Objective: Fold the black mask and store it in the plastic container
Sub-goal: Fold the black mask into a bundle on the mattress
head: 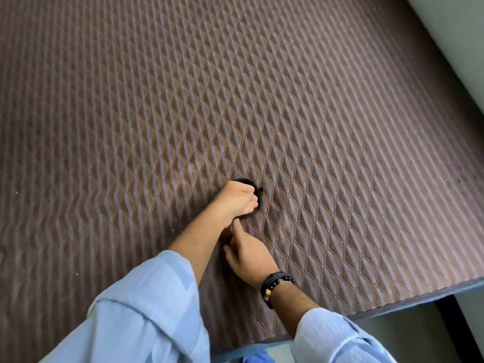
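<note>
The black mask [248,182] lies on the quilted brown mattress [314,127], almost wholly hidden under my left hand [237,199]. Only dark edges of it show above and to the right of that hand's fingers. My left hand is curled down over the mask and closed on it. My right hand [248,254] sits just below the left one, its fingers pointing up and touching the left hand's underside near the mask; what it pinches is hidden. No plastic container is in view.
The mattress fills most of the view; its near edge [392,307] runs along the bottom right, with floor and a dark frame leg [450,326] below. A pale wall [458,35] stands at the upper right. My light blue sleeves cover the bottom.
</note>
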{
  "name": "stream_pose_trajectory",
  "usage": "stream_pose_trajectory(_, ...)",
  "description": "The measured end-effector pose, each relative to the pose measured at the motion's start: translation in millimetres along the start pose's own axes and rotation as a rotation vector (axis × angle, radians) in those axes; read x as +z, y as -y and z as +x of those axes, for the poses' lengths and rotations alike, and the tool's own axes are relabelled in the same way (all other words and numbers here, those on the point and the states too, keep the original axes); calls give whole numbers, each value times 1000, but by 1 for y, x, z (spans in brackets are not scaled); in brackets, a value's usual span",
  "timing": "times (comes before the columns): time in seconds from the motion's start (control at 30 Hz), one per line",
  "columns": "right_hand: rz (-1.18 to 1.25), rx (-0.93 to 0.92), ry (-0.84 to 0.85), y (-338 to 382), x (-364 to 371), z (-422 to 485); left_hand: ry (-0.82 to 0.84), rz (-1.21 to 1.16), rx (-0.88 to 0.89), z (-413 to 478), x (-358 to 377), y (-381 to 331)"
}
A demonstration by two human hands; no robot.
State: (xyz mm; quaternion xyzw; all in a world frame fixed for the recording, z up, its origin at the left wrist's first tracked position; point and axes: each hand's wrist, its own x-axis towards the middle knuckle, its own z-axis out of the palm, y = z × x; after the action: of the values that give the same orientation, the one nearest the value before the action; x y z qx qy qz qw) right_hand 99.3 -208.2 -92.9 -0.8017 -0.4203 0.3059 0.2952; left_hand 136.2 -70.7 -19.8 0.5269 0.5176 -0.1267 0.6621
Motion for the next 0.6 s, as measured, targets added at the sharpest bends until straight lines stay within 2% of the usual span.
stream_pose_trajectory(0.07,96,48,-103,0,-1,-20,59,-85,-3,-7,-10,0)
stream_pose_trajectory(0.13,260,178,-383,4,-8,-29,-2,-55,72,-8,-17,5)
stream_pose_trajectory(0.2,350,279,-611,6,-23,-16,-202,6,170,-3,-24,13)
stream_pose_trajectory(0.23,354,310,-654,9,-32,-3,-336,74,205,-1,-28,19)
stream_pose_trajectory(0.3,346,377,-627,15,-48,24,-559,233,196,3,-34,32)
stream_pose_trajectory(0.33,331,430,-579,16,-55,38,-600,276,148,2,-35,38)
stream_pose_trajectory(0.43,253,615,-342,12,-73,68,-525,274,-27,5,-33,51)
stream_pose_trajectory(0.5,277,686,-204,6,-82,76,-469,168,-46,10,-32,56)
stream_pose_trajectory(0.6,672,768,-113,8,-91,61,-277,-128,-71,3,-31,56)
